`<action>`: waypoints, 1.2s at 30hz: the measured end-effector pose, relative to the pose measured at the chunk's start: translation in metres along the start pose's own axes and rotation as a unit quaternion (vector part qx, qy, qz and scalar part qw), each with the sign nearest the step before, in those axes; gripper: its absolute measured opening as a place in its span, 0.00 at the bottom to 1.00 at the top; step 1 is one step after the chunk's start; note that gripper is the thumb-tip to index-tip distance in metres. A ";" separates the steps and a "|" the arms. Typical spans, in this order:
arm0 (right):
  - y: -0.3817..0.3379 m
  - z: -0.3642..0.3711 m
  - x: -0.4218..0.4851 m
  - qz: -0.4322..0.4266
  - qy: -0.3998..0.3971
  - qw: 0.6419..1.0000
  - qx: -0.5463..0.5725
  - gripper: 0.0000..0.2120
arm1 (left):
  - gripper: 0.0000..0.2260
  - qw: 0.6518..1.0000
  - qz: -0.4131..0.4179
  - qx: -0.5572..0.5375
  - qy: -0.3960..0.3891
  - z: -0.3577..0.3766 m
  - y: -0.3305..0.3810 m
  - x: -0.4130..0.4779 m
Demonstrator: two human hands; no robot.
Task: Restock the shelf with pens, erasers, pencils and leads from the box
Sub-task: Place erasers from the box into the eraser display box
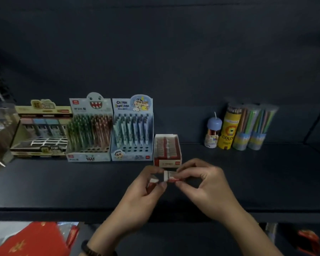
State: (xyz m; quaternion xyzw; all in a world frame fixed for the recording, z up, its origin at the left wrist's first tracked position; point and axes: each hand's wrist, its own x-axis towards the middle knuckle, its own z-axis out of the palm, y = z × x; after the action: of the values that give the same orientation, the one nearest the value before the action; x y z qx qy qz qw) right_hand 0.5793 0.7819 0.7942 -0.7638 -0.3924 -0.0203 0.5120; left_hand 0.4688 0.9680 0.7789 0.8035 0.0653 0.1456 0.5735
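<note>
**Erasers going into the red box, one at a time**

Your right hand [205, 183] pinches a small white-and-red eraser [170, 176] between thumb and fingertips. Your left hand [142, 193] curls round a spare eraser [153, 181], and its thumb and forefinger seem to touch the pinched one too. Both hands hover just in front of the eraser box [167, 150], which stands on the dark shelf [248, 172] right beside the cartoon pen display [132, 130]. The box looks nearly full (its rows are packed on edge), so turn the eraser to match its neighbours. Lower it into a gap from above rather than pushing at the front flap. The box is probably light card and may skid, so steady it if it shifts.
</note>
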 end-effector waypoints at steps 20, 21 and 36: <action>0.046 0.033 0.131 0.055 -0.137 0.971 -0.186 0.07 | 0.14 0.985 -0.044 -0.162 -0.026 -0.061 -0.068 0.084; 0.047 0.033 0.132 0.056 -0.145 0.972 -0.179 0.08 | 0.14 0.986 -0.044 -0.157 -0.026 -0.060 -0.069 0.084; 0.052 0.035 0.130 0.005 -0.238 0.938 -0.251 0.11 | 0.13 0.971 -0.076 -0.225 -0.016 -0.058 -0.071 0.091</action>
State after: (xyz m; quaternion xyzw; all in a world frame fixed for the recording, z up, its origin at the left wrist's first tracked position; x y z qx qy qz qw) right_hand 0.6886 0.8765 0.7940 -0.8520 -0.4810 0.0667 0.1956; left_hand 0.5415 1.0684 0.7440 0.6484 0.0827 0.0994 0.7502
